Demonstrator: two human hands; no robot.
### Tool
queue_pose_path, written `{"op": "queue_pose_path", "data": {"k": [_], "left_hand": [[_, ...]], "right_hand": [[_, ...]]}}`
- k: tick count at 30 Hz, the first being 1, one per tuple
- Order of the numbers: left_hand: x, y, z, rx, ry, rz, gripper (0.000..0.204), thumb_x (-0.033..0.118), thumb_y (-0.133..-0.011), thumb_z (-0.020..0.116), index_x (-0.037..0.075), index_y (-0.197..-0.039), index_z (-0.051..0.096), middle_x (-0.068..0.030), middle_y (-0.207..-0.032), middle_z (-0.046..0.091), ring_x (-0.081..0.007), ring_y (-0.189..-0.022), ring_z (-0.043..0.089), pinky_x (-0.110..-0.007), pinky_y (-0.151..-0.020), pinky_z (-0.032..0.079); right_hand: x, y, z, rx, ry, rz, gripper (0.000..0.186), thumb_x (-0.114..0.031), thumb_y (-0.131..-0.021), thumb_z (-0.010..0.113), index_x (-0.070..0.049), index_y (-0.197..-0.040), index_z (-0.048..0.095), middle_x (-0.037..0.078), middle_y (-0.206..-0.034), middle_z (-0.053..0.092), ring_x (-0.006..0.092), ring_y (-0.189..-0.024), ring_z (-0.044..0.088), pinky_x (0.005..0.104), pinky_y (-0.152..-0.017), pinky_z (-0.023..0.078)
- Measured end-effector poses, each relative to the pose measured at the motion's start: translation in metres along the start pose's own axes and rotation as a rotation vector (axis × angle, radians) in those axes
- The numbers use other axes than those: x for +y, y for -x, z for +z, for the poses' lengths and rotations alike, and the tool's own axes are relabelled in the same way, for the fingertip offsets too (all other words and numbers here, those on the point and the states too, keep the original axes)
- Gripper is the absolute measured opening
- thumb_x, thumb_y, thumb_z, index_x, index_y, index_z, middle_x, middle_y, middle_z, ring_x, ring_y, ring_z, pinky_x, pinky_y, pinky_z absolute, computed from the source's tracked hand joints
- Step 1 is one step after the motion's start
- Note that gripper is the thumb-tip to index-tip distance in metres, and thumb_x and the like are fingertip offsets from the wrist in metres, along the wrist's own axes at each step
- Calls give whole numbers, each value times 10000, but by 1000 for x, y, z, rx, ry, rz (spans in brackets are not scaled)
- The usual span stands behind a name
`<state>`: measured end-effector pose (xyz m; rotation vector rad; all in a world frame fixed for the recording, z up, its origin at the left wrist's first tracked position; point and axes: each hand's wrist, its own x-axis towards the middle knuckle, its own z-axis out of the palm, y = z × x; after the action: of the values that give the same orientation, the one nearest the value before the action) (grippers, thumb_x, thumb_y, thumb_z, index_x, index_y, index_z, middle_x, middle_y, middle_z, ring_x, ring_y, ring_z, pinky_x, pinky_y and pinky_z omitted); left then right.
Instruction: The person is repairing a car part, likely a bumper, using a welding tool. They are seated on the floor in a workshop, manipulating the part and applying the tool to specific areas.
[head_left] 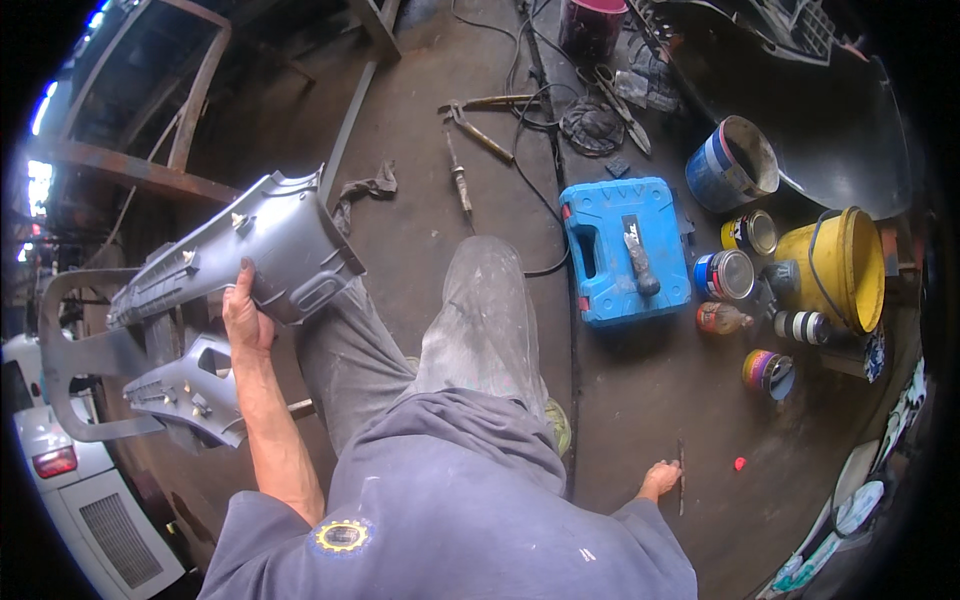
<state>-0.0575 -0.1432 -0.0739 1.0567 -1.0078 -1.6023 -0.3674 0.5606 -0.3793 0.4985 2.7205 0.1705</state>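
Note:
My left hand (247,318) grips the edge of a long grey plastic trim panel (290,235), thumb on its face. The panel is tilted, with pale clips along it, and rests near my left knee. Below it is a smaller grey trim piece (190,388) with clips and an opening; what supports it is partly hidden. Low at the right, my right hand (660,481) is closed around a thin brown stick-like thing (682,480), its kind unclear. A small red piece (740,464) lies on the floor beside that hand.
A blue tool case (590,300) lies right of my knee. Beyond it stand a blue bucket (705,175), a yellow bucket (868,270) and several cans. Pincers (482,132), a soldering iron (459,180), shears (622,108), a rag (367,190) and a black cable (538,170) lie on the floor.

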Motion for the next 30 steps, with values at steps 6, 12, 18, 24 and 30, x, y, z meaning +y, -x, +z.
{"op": "queue_pose_path", "data": {"k": [6, 12, 18, 24, 30], "left_hand": [[-7, -5, -3, -10, 1, 26, 208, 74, -868, 682, -66, -1017, 645, -146, -1070, 676, -232, -961, 663, -365, -924, 516], [-15, 8, -11, 94, -655, 186, 182, 95, -867, 647, -1, -1017, 684, -118, -946, 677, -224, -911, 644, -360, -836, 494], [-3, 12, 26, 53, 17, 38, 230, 138, -897, 645, -42, -1036, 616, -119, -1039, 655, -191, -972, 638, -310, -889, 506], [-1, 10, 12, 14, 110, 15, 171, 160, -927, 615, -3, -955, 660, -80, -982, 673, -157, -900, 625, -287, -829, 492], [-15, -3, 15, 199, -385, 103, 336, 261, -901, 657, 39, -664, 573, -4, -676, 563, -84, -607, 492, -278, -557, 414]], "right_hand": [[8, -23, -12, 160, -1, 78, 365, -166, -901, 590, -41, -1241, 547, 193, -1205, 583, 379, -1093, 602, 517, -876, 503], [9, -28, -16, 35, 179, -566, 296, -148, -885, 550, 10, -1130, 602, 209, -1107, 645, 387, -969, 639, 489, -855, 511], [-100, 1, -24, 56, 109, -672, 282, -191, -883, 547, 25, -1056, 598, 213, -1065, 649, 397, -946, 633, 493, -831, 508], [-279, 51, -98, 179, -194, -780, 325, -251, -914, 514, -23, -1115, 629, 196, -1123, 650, 396, -974, 636, 505, -822, 492], [-410, 75, -179, 324, -201, -884, 520, -343, -921, 609, -49, -1340, 521, 209, -1266, 577, 404, -1154, 552, 494, -942, 454]]}}
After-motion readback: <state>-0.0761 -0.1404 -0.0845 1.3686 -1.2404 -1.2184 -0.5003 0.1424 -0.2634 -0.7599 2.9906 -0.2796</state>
